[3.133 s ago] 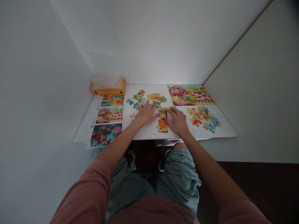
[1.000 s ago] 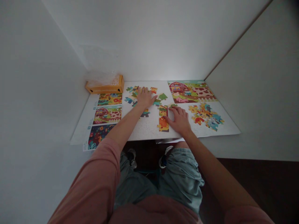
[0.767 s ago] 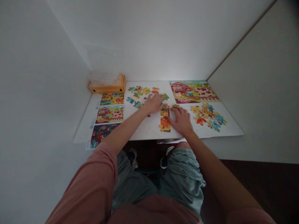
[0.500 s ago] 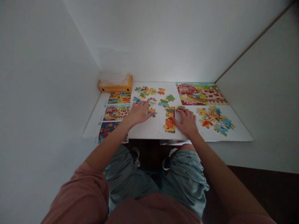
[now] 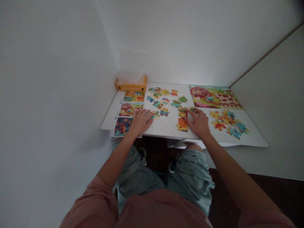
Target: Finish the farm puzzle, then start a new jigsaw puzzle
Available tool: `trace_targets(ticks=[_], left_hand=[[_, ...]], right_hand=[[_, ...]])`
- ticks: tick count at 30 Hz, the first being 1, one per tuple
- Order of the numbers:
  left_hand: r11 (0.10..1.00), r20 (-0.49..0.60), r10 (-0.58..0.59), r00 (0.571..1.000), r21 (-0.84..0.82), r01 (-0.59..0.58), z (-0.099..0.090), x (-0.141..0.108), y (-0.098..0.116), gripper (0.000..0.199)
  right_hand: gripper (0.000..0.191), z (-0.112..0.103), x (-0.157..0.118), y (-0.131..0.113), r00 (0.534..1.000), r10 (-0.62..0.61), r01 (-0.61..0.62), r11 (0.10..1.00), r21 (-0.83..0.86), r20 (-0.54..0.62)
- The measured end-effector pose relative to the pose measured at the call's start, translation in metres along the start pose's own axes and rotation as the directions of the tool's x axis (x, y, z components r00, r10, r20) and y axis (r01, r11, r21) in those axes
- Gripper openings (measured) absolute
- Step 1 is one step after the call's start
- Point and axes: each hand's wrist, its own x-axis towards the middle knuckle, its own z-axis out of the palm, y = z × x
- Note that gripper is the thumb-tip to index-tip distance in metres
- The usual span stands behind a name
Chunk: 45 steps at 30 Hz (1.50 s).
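My left hand (image 5: 142,122) lies low with fingers apart at the right edge of the picture sheet (image 5: 122,126). Its fingertips are beside a loose puzzle piece (image 5: 155,114), and I cannot tell whether they touch it. My right hand (image 5: 199,123) rests with fingers spread along the right side of a short upright strip of joined puzzle pieces (image 5: 182,124) showing a lion. Thumb and index finger are at the strip's edge. A green piece (image 5: 193,109) is partly hidden behind the right fingers. Several loose pieces (image 5: 164,111) lie between and beyond the hands.
An orange box (image 5: 131,87) with clear plastic stands at the back left. At the back right lies a farm picture (image 5: 213,97), with a heap of puzzle pieces (image 5: 229,123) in front of it. Walls border the white table (image 5: 159,128). My knees are below its front edge.
My left hand has drawn back leftward from the loose pieces to the picture sheet, uncovering some of them. My right hand stays by the strip. The whole view has shifted slightly.
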Motion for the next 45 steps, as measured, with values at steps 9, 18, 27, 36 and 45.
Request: trace_targets(ticks=[9, 18, 27, 36, 45], left_hand=[[0.998, -0.019, -0.019, 1.0, -0.055, 0.018, 0.005, -0.004, -0.003, 0.037], [0.997, -0.048, -0.044, 0.998, -0.061, 0.041, 0.008, -0.001, 0.0, 0.04], [0.997, -0.027, -0.064, 0.998, -0.052, 0.062, 0.008, 0.001, 0.005, 0.04], [0.998, -0.052, -0.046, 0.998, -0.042, 0.044, 0.012, 0.002, 0.002, 0.04], [0.999, -0.065, -0.036, 0.997, -0.04, 0.034, 0.007, 0.003, 0.007, 0.039]], right_hand=[[0.036, 0.004, -0.002, 0.002, 0.999, -0.037, 0.037, 0.999, -0.011, -0.004], [0.037, -0.002, -0.001, 0.001, 1.0, -0.009, 0.009, 1.0, -0.013, 0.014], [0.037, 0.0, -0.001, 0.006, 1.0, 0.011, -0.01, 1.0, -0.026, 0.021], [0.033, -0.001, 0.0, 0.007, 0.999, 0.024, -0.023, 1.0, -0.021, 0.043], [0.034, -0.001, 0.0, 0.007, 0.999, 0.024, -0.023, 0.999, -0.029, 0.037]])
